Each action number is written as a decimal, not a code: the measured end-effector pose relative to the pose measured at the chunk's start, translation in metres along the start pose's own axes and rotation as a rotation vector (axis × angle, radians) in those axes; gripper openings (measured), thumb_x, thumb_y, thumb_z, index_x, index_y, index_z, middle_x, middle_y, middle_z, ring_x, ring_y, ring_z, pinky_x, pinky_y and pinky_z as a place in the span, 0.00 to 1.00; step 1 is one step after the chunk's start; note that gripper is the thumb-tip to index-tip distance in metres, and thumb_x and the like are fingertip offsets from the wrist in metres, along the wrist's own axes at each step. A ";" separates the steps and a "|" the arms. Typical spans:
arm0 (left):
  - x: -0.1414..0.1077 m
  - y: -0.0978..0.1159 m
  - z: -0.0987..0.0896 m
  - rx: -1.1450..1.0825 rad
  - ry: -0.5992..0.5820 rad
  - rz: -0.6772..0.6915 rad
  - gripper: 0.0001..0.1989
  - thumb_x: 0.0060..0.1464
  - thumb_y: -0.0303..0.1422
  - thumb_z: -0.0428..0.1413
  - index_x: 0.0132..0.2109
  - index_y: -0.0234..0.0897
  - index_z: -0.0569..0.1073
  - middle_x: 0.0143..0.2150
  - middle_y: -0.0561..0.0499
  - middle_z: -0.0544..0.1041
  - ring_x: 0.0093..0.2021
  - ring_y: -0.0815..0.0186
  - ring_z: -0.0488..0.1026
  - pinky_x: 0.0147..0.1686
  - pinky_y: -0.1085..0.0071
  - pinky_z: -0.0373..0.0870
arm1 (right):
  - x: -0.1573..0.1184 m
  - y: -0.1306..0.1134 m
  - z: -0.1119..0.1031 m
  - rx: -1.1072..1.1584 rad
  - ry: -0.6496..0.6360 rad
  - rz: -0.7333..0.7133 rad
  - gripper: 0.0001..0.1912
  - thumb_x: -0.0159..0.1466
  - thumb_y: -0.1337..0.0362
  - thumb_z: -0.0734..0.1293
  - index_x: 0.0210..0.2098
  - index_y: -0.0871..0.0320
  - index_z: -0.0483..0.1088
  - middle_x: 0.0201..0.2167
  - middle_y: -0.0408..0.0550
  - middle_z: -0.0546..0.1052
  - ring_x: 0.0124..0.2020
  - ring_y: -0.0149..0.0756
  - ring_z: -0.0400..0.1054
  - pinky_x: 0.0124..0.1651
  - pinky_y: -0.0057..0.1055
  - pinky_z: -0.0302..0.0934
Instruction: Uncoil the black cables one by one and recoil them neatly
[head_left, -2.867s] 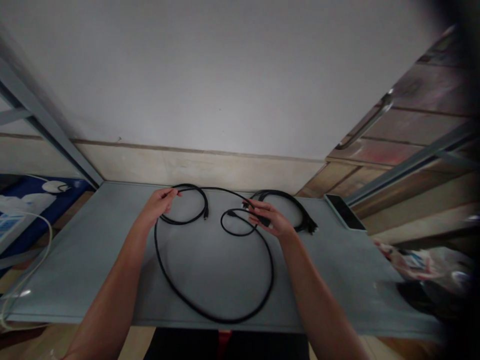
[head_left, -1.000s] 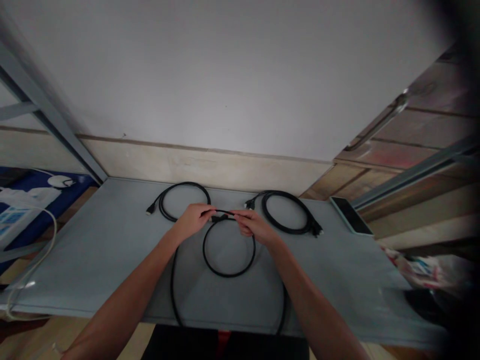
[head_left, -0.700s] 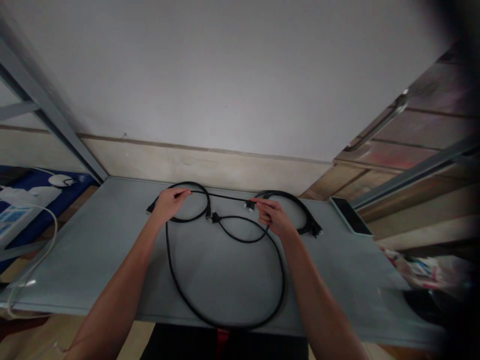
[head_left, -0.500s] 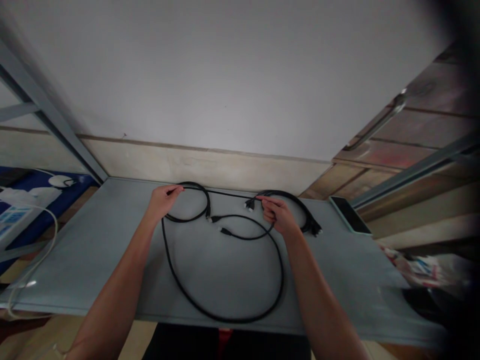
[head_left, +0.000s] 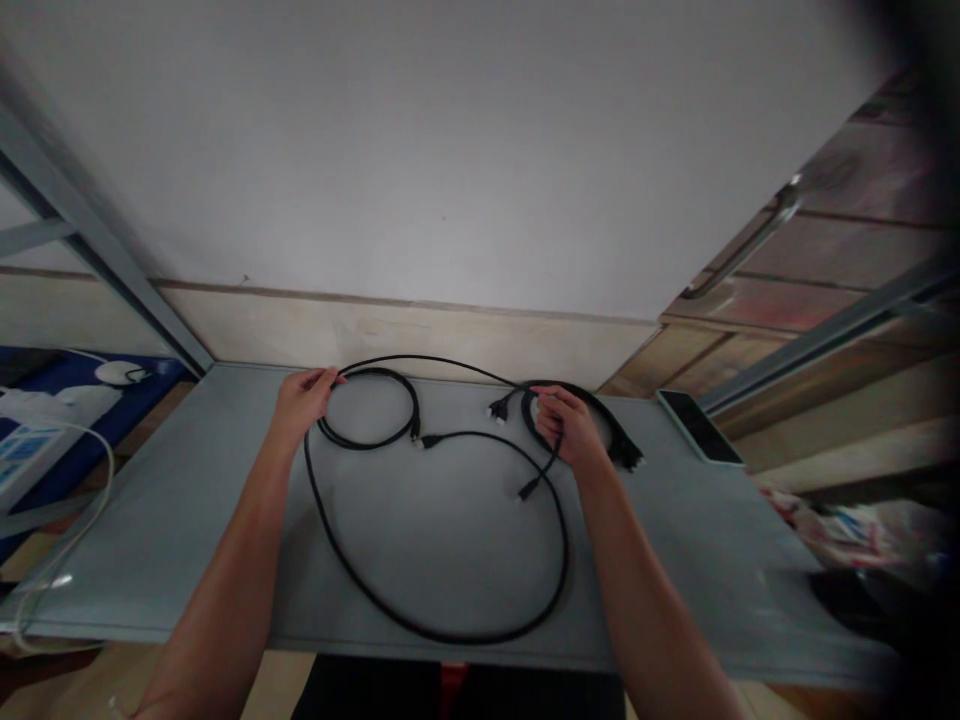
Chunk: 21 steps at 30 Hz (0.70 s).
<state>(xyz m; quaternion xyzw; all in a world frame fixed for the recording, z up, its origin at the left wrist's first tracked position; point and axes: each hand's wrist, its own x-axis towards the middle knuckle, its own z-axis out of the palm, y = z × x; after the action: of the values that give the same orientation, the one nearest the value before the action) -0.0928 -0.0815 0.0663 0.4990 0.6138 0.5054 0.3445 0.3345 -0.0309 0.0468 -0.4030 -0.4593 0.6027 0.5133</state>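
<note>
A long black cable (head_left: 480, 638) runs in a wide loop over the grey table, with an arch rising between my hands. My left hand (head_left: 304, 400) pinches it at the upper left, beside a small coiled black cable (head_left: 375, 445). My right hand (head_left: 564, 422) is closed on the same cable at the right, in front of a thicker coiled bundle of black cables (head_left: 616, 430). One cable plug (head_left: 429, 441) lies beside the small coil; another plug (head_left: 529, 489) hangs or lies just below my right hand.
The grey table (head_left: 675, 560) stands against a wall. A phone (head_left: 700, 428) lies at its right back. Metal posts (head_left: 142, 290) rise at both sides. At the left are a blue surface, a power strip (head_left: 37, 440) and a white cable (head_left: 105, 480).
My left hand has moved left and my right hand slightly right. The stretch of cable between them, straight before, now arches upward. One plug has shifted right, toward my right hand.
</note>
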 end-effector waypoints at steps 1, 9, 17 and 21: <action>-0.001 0.001 0.001 -0.008 -0.017 -0.007 0.21 0.55 0.49 0.54 0.39 0.34 0.78 0.17 0.59 0.59 0.15 0.74 0.54 0.16 0.76 0.50 | -0.001 0.000 0.000 -0.003 -0.024 0.032 0.12 0.55 0.61 0.72 0.38 0.55 0.72 0.18 0.33 0.50 0.16 0.23 0.39 0.17 0.24 0.35; -0.009 0.003 0.025 0.297 -0.175 0.208 0.22 0.57 0.47 0.53 0.46 0.36 0.80 0.31 0.49 0.79 0.30 0.64 0.73 0.28 0.72 0.66 | -0.007 0.003 0.007 -0.062 -0.239 0.235 0.12 0.56 0.61 0.72 0.38 0.58 0.72 0.17 0.31 0.50 0.15 0.20 0.38 0.17 0.23 0.34; -0.034 0.006 0.080 0.418 -0.451 0.401 0.17 0.61 0.41 0.52 0.49 0.39 0.80 0.47 0.45 0.81 0.45 0.58 0.77 0.47 0.65 0.70 | -0.010 0.019 0.033 -0.097 -0.294 0.241 0.13 0.57 0.59 0.72 0.39 0.57 0.70 0.14 0.30 0.51 0.14 0.21 0.41 0.17 0.21 0.35; -0.039 0.006 0.091 0.488 -0.429 0.478 0.17 0.63 0.39 0.51 0.49 0.38 0.80 0.43 0.44 0.82 0.41 0.60 0.78 0.42 0.66 0.71 | -0.014 0.022 0.045 -0.057 -0.338 0.237 0.12 0.58 0.59 0.72 0.38 0.57 0.69 0.15 0.30 0.51 0.15 0.20 0.41 0.17 0.21 0.37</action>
<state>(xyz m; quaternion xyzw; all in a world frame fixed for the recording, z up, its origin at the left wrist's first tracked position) 0.0037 -0.0938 0.0454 0.7893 0.4965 0.2949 0.2089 0.2879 -0.0519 0.0367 -0.3618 -0.5052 0.7046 0.3426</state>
